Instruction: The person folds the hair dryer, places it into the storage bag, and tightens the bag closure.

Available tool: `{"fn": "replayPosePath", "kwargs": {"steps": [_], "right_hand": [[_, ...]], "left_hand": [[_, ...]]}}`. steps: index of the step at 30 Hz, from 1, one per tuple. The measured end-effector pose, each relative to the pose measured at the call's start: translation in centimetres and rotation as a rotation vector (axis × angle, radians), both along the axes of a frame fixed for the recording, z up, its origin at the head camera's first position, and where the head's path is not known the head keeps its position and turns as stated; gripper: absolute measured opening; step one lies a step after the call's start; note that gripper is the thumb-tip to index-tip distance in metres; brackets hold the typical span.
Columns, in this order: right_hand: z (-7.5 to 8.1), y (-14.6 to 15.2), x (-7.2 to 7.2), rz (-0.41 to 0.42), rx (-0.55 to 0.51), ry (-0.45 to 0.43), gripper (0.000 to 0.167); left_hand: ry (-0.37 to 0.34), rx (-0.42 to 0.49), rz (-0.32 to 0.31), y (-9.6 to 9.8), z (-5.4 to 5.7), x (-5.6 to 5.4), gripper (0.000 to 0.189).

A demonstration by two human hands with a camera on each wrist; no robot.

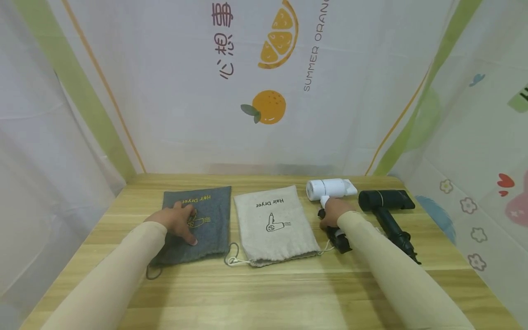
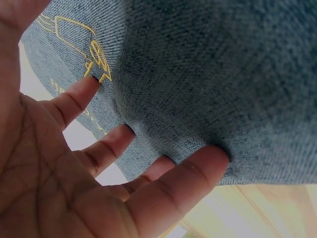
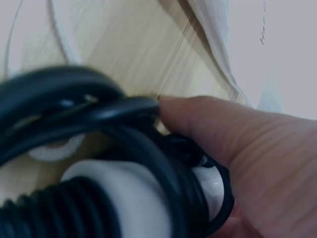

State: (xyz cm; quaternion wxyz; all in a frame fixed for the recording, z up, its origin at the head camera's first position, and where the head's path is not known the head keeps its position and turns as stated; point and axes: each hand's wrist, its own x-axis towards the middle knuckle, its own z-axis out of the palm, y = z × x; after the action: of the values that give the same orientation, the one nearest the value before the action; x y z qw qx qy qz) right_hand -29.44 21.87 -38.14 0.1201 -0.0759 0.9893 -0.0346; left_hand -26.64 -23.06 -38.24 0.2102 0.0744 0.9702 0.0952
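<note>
My left hand point(image 1: 178, 221) rests on a dark grey drawstring bag point(image 1: 215, 238) with yellow "Hair Dryer" lettering. In the left wrist view its spread fingers point(image 2: 114, 146) press their tips into the bag's cloth point(image 2: 237, 89). At the right, my right hand point(image 1: 336, 213) grips the handle of a white hair dryer point(image 1: 330, 188). Black cord point(image 3: 124, 111) is wound around that handle point(image 3: 133, 198), as the right wrist view shows, with my thumb point(image 3: 198, 116) against the loops. The dryer's white barrel lies toward the back of the table, and my hand hides part of the handle.
A cream drawstring bag point(image 1: 272, 245) with black lettering lies between my hands. Right of the white dryer is a black hair dryer point(image 1: 385, 200), its handle pointing toward the front right. A white printed curtain point(image 1: 185, 128) stands behind the wooden table point(image 1: 247, 298).
</note>
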Motion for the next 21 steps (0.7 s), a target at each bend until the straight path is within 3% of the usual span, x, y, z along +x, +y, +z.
{"fn": "replayPosePath", "kwargs": {"steps": [21], "right_hand": [[-0.19, -0.12, 0.07, -0.052, -0.015, 0.012, 0.041]], "left_hand": [[0.009, -0.006, -0.017, -0.06, -0.03, -0.16, 0.095]]}}
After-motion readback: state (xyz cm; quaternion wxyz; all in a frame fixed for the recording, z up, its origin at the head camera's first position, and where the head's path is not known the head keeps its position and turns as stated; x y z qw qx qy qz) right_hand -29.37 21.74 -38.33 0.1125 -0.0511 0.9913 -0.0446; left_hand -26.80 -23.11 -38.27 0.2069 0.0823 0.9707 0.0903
